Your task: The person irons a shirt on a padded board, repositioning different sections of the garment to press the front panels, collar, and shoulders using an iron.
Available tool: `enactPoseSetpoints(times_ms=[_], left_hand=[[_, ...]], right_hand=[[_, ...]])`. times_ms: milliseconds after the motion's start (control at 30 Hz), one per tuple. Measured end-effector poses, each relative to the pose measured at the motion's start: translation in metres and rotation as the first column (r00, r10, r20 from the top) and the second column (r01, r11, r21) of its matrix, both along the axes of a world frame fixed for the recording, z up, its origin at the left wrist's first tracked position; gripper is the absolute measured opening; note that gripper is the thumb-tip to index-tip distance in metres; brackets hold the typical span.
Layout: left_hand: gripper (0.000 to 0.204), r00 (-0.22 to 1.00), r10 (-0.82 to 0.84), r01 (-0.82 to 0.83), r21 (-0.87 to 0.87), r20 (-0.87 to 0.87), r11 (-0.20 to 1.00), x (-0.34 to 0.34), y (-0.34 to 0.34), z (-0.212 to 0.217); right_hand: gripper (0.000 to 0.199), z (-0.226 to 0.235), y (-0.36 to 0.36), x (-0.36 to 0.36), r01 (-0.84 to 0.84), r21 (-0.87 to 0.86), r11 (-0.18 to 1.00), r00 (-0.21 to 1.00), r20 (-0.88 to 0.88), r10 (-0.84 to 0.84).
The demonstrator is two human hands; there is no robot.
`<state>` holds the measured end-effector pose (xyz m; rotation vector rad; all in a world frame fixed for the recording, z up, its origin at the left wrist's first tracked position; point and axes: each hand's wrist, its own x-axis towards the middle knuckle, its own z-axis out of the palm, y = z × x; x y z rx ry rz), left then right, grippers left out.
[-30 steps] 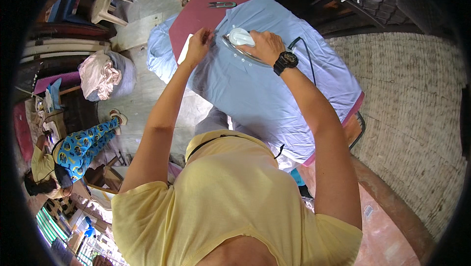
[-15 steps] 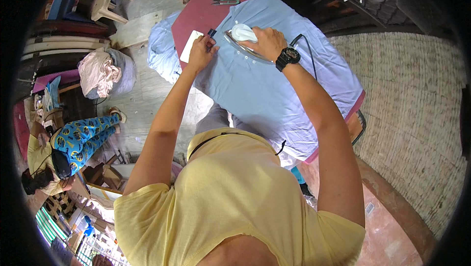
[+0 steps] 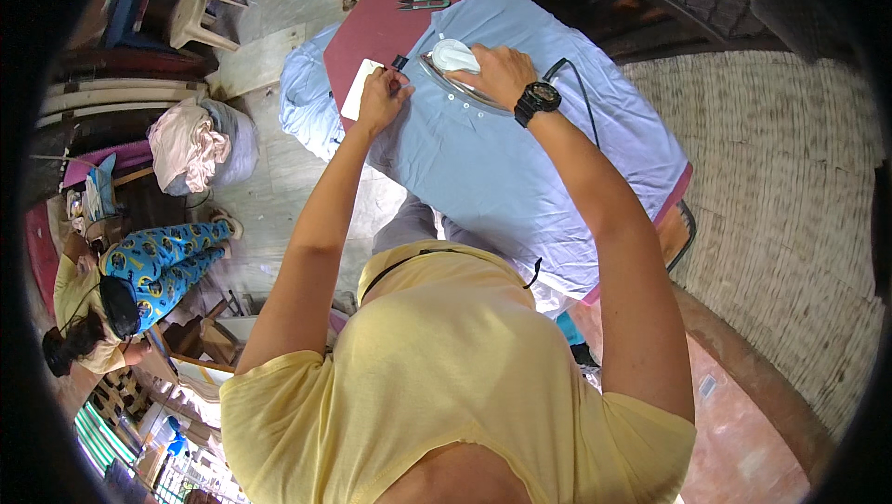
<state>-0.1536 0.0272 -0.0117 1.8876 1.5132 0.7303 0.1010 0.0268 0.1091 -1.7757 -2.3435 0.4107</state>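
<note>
My right hand (image 3: pixel 503 76), with a black watch on its wrist, is closed around the handle of a clothes iron (image 3: pixel 454 56). The iron rests on a light blue shirt (image 3: pixel 465 156) with small white buttons, spread over a dark red ironing board (image 3: pixel 372 16). At the shirt's left edge my left hand (image 3: pixel 380 102) has its fingers bent together; what they pinch is too small to name. A small dark tag (image 3: pixel 399 63) lies just beyond those fingertips. Partly under this hand is a white card (image 3: pixel 356 93).
Thread snips (image 3: pixel 424 4) lie at the board's far end. The iron's black cord (image 3: pixel 585 95) runs over the shirt's right side. Light blue cloth (image 3: pixel 311 86) hangs at the board's left. A bundle of clothes (image 3: pixel 192 144) and a plastic stool (image 3: pixel 200 21) stand left; another person (image 3: pixel 111 290) is lower left.
The iron and my right hand have shifted slightly to the left and away from me. My left hand stays almost in the same place.
</note>
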Motion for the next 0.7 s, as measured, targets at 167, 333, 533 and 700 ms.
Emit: enactPoseSetpoints(times_ms=[167, 333, 533, 700], left_hand=[[0.023, 1.000, -0.014, 0.014, -0.011, 0.021, 1.000, -0.001, 0.002, 0.000], [0.022, 0.998, -0.016, 0.021, -0.084, 0.056, 0.996, 0.002, 0.007, -0.002], [0.023, 1.000, -0.019, 0.020, -0.050, 0.007, 0.999, -0.005, 0.008, -0.010], [0.026, 0.998, 0.059, -0.057, -0.077, 0.025, 0.995, 0.008, 0.007, -0.003]], right_hand=[[0.061, -0.002, 0.002, -0.003, 0.000, -0.001, 1.000, 1.000, -0.004, 0.000], [0.060, -0.010, 0.000, 0.001, 0.017, 0.045, 0.999, 0.999, -0.031, -0.016], [0.054, 0.027, -0.068, 0.042, 0.157, -0.027, 0.987, 0.984, -0.084, -0.159], [0.049, 0.024, -0.162, 0.069, 0.247, -0.013, 0.969, 0.967, -0.057, -0.248]])
